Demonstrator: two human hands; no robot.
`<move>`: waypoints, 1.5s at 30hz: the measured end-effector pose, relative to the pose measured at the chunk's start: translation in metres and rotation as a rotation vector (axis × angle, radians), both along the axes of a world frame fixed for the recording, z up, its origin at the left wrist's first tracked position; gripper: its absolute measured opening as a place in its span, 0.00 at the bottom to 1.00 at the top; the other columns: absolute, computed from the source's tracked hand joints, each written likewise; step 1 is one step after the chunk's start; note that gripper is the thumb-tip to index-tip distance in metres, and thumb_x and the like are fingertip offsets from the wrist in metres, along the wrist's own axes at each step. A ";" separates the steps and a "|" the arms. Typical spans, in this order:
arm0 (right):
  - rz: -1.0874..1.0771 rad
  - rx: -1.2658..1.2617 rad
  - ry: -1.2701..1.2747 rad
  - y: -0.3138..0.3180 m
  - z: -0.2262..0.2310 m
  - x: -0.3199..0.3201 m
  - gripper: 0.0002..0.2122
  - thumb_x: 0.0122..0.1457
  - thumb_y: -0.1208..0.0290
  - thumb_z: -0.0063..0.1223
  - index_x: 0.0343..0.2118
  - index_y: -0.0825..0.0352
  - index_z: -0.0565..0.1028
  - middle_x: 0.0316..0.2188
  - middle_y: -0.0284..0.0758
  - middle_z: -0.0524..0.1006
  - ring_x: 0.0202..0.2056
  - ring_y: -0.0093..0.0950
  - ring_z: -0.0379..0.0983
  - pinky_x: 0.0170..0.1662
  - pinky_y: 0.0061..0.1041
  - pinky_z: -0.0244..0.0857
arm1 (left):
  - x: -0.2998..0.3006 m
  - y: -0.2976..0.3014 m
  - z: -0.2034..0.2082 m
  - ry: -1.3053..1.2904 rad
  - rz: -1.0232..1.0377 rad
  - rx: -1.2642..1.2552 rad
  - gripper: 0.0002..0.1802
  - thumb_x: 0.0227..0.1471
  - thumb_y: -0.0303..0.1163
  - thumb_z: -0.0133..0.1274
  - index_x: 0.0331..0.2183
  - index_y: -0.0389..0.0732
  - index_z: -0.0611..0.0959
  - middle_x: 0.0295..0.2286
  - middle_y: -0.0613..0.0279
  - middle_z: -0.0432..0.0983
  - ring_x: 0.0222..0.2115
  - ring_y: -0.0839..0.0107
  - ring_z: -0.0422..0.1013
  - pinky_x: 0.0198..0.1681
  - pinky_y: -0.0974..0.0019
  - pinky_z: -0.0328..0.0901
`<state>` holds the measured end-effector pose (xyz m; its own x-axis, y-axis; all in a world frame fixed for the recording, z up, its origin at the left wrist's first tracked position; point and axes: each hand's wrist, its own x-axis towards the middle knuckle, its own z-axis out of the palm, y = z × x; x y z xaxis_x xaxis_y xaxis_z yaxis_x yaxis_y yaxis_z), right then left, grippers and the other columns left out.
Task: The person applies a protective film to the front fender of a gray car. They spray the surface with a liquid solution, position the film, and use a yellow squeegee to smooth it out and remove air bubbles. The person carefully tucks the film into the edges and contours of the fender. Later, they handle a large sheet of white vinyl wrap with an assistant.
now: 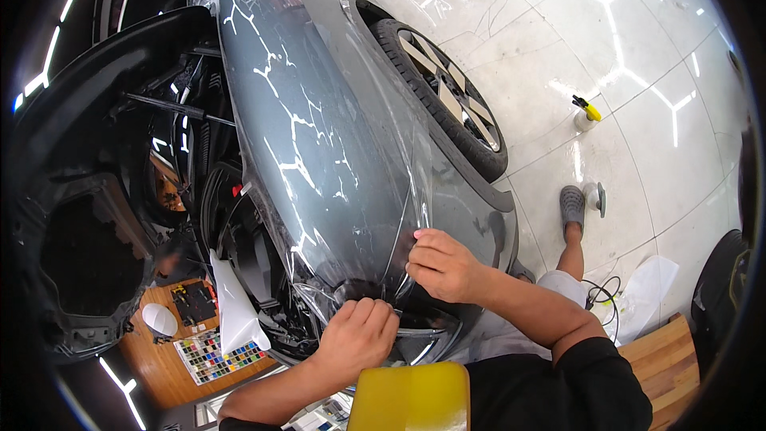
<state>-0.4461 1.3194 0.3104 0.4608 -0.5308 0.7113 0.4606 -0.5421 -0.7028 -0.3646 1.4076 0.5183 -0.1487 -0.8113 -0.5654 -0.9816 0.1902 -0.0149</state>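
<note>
clear film (pixel 409 199) over grey fender (pixel 291 104), left of wheel (pixel 447 84), wrinkled at near end. left hand (pixel 359 331): fingers curled, nearly closed, pinching film at near end. right hand (pixel 445 267): slightly farther, to right, thumb and fingers pinched on film. raised hood (pixel 80 128) at left. spray bottle (pixel 587 116) on pale floor (pixel 662 175), right of wheel.

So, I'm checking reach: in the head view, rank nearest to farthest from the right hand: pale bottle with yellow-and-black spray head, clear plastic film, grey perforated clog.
1. Clear plastic film: held by the right hand.
2. Grey clog: right, slightly up.
3. Pale bottle: farther up, on the floor.
</note>
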 end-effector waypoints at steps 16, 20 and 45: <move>0.044 0.069 0.020 -0.002 -0.010 -0.004 0.10 0.46 0.78 0.55 0.34 0.71 0.76 0.36 0.39 0.74 0.38 0.35 0.71 0.51 0.36 0.67 | 0.028 -0.063 -0.047 -0.362 0.048 -0.104 0.29 0.51 0.50 0.53 0.55 0.55 0.75 0.63 0.58 0.54 0.63 0.39 0.46 0.57 0.21 0.38; 0.195 0.393 0.159 -0.072 0.010 0.004 0.13 0.57 0.73 0.52 0.45 0.71 0.75 0.43 0.45 0.75 0.45 0.42 0.71 0.50 0.39 0.65 | 0.023 -0.047 -0.047 -0.337 0.114 -0.064 0.28 0.50 0.51 0.56 0.54 0.60 0.75 0.63 0.62 0.54 0.63 0.39 0.46 0.55 0.19 0.40; 0.043 0.242 0.338 -0.146 0.017 0.102 0.28 0.68 0.61 0.38 0.66 0.70 0.51 0.68 0.48 0.47 0.69 0.45 0.37 0.68 0.44 0.33 | 0.001 -0.009 -0.050 -0.350 0.158 -0.011 0.31 0.49 0.49 0.56 0.56 0.64 0.72 0.65 0.71 0.49 0.66 0.49 0.40 0.56 0.19 0.34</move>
